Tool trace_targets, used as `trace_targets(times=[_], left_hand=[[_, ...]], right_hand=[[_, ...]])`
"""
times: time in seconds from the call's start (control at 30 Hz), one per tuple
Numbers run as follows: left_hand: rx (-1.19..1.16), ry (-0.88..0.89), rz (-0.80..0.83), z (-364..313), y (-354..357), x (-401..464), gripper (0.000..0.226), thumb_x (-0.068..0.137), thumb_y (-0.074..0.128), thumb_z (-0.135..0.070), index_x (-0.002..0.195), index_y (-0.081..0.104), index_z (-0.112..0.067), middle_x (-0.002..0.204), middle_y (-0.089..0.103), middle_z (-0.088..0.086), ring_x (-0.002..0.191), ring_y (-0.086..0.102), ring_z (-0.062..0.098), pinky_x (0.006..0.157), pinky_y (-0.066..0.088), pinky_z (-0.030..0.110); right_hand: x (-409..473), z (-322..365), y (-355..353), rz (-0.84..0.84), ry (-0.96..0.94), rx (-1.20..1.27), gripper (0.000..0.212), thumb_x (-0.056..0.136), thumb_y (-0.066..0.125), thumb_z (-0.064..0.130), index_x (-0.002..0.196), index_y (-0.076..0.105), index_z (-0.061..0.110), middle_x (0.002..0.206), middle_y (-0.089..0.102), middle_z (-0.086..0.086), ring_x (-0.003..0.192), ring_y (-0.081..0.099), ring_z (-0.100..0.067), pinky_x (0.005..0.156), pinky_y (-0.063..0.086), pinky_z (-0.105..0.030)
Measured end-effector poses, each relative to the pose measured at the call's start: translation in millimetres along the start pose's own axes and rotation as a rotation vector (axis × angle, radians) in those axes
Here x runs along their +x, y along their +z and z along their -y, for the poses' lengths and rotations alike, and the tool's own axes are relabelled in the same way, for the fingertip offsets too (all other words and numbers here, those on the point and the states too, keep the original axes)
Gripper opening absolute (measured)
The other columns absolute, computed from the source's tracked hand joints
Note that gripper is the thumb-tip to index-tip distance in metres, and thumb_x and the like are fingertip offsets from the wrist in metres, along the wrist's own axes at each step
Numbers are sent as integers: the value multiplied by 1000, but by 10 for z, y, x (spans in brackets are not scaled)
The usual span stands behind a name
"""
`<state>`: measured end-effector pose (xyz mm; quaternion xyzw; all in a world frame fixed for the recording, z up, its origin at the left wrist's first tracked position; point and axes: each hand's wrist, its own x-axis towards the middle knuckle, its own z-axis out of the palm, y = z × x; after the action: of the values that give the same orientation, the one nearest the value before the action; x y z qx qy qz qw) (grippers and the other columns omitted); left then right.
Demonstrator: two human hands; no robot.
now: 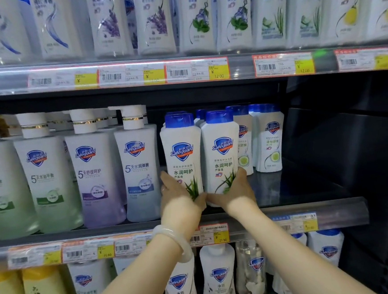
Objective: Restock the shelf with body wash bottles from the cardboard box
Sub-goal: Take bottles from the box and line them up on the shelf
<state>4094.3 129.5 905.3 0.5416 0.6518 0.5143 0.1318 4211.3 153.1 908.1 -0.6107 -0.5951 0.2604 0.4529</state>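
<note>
Two white body wash bottles with blue caps stand side by side at the front of the middle shelf (310, 216). My left hand (180, 194) grips the base of the left bottle (181, 148). My right hand (234, 190) grips the base of the right bottle (222, 144). Both bottles are upright and carry an aloe picture. More blue-capped bottles stand behind them. The cardboard box is not in view.
Tall pump bottles (138, 165) crowd the shelf directly left of my hands. Cucumber-label bottles (269, 141) stand further back on the right, with dark bare shelf beyond them. Rows of white bottles fill the shelves above and below. Price tags line the shelf rails.
</note>
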Motion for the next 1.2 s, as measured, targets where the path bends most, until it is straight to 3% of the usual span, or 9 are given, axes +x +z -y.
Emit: trace_targets(times=[0.13, 0.47, 0.63, 0.7, 0.8, 0.87, 1.0, 1.1, 1.2], left_hand=[[1, -133, 25, -74, 36, 96, 86, 71, 78, -17, 135, 21, -8, 129, 47, 15, 116, 52, 32, 91, 47, 42], [8, -156, 10, -14, 109, 152, 90, 70, 78, -17, 137, 18, -11, 129, 45, 14, 116, 52, 32, 89, 48, 43], [-25, -165, -13, -38, 121, 126, 106, 70, 78, -16, 146, 4, -11, 142, 33, 15, 130, 40, 31, 105, 40, 42], [-52, -149, -20, -37, 105, 67, 112, 71, 78, -13, 148, -4, -9, 147, 26, 14, 136, 31, 28, 111, 33, 39], [-30, -7, -47, -1, 65, -106, 105, 76, 74, -12, 148, -2, -6, 150, 20, 15, 139, 25, 27, 113, 28, 32], [-20, 80, -65, 6, 25, -216, 96, 78, 71, -10, 148, 6, -7, 151, 18, 14, 140, 23, 26, 112, 27, 29], [38, 140, -101, 44, -104, -395, 82, 75, 68, -7, 143, 22, -9, 141, 33, 14, 132, 33, 27, 110, 32, 35], [131, 128, -172, 273, -284, -531, 77, 75, 70, -10, 140, 30, -5, 135, 38, 15, 129, 35, 28, 110, 30, 37], [284, 130, -243, 664, -601, -675, 69, 72, 74, -8, 132, 43, 1, 132, 46, 20, 127, 40, 34, 109, 33, 43]], right_hand=[[-8, 4, 14, -8, -1, -16, 89, 64, 84, 27, 132, 29, 12, 132, 48, -9, 120, 49, -27, 98, 46, -38], [-8, -2, 54, -36, -7, -46, 86, 66, 82, 30, 130, 29, 13, 131, 49, -9, 119, 51, -29, 95, 48, -40], [-21, 8, 65, -41, 3, -44, 86, 65, 82, 31, 130, 29, 13, 129, 49, -10, 117, 51, -28, 94, 49, -41], [-16, 6, 61, -33, 10, -31, 93, 64, 84, 30, 135, 27, 13, 133, 47, -10, 121, 49, -28, 98, 47, -43], [-49, 12, 41, -42, 0, -2, 115, 61, 86, 28, 147, 11, 15, 147, 31, -10, 136, 33, -27, 110, 35, -42], [-138, -4, 43, -122, -85, 42, 114, 65, 84, 21, 149, 8, 12, 151, 22, -12, 140, 25, -28, 113, 30, -41], [-429, -23, 124, -360, -495, 41, 77, 70, 77, 3, 135, 37, -4, 135, 37, -23, 131, 37, -33, 110, 33, -37], [-619, -2, 329, -310, -728, -62, 58, 67, 73, 0, 120, 51, -7, 118, 48, -25, 117, 46, -33, 102, 39, -41], [-850, 0, 621, -118, -820, -155, 50, 68, 73, 4, 114, 57, -4, 112, 54, -23, 105, 54, -36, 93, 43, -40]])
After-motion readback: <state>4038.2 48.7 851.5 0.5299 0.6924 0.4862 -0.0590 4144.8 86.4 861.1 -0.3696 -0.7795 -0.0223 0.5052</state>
